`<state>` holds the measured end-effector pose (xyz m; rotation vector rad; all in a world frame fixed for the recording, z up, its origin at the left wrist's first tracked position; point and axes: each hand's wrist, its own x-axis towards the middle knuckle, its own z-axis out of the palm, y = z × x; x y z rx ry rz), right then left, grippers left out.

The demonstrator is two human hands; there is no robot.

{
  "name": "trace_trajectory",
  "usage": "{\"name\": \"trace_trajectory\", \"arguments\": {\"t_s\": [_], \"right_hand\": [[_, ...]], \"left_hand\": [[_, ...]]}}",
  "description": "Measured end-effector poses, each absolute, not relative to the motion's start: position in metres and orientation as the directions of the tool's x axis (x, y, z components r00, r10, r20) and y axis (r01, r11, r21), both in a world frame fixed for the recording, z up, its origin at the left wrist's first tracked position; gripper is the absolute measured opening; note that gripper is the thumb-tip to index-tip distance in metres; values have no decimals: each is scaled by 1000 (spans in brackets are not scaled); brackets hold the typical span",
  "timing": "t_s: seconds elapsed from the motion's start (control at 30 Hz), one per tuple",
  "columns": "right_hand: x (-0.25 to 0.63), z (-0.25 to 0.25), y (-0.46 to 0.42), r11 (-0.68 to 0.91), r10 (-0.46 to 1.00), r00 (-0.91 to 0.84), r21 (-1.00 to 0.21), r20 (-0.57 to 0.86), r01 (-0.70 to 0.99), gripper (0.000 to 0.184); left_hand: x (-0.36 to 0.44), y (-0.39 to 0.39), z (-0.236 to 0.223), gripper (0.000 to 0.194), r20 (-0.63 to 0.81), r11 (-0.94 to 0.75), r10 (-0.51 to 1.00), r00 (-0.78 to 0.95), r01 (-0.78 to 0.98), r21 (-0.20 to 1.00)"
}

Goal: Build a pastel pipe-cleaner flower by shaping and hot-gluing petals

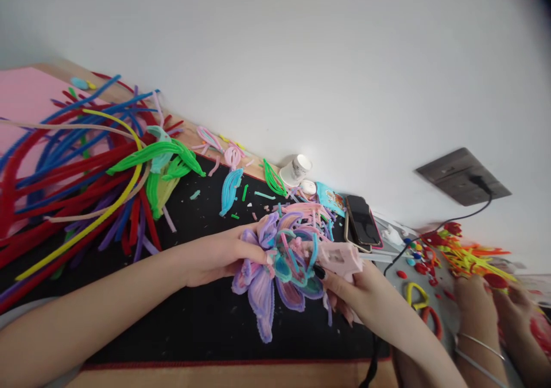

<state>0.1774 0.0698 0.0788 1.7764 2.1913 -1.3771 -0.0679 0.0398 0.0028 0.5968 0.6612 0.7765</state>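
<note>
My left hand (235, 251) is closed on a flower made of purple and lilac pipe cleaners (262, 303), its thumb pressed near the flower's centre. Loops of teal pipe cleaner show in the middle of the flower. In my right hand (350, 296) is a pale pink hot glue gun (338, 256), its front end pointing left into the flower. Where the nozzle meets the petals is hidden among the loops. Both hands are above a black mat (193, 330).
A heap of long pipe cleaners (86, 164) lies left, with green leaf shapes (172, 155) beside it. Along the wall stand a paper cup (297, 170) and a phone (361, 220). At right, another person's hands (477, 302) work near yellow-handled scissors (415, 296); a black cable (447, 222) runs from the socket.
</note>
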Motion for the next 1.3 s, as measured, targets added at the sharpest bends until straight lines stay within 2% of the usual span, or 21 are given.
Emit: {"name": "trace_trajectory", "arguments": {"t_s": [0.33,0.5,0.77,0.93,1.17,1.3], "right_hand": [[172,86,71,51,788,-367,-542,-494,839,25],[172,91,70,126,777,-434,-562,-457,817,24],[170,92,71,183,792,-427,-498,-436,848,23],[163,94,70,236,801,-441,-464,-404,854,20],[160,99,69,295,823,-463,-448,-330,844,15],[161,102,70,305,785,-515,-507,-346,806,18]], "left_hand": [[-70,40,5,47,-329,589,768,550,-402,702],[-70,40,7,49,-350,596,771,532,-407,693],[-67,41,9,24,-389,622,757,525,-396,675],[-68,41,5,11,-393,611,758,520,-355,707],[-66,41,7,8,-389,600,768,508,-362,713],[-66,41,7,6,-387,598,773,504,-371,711]]}}
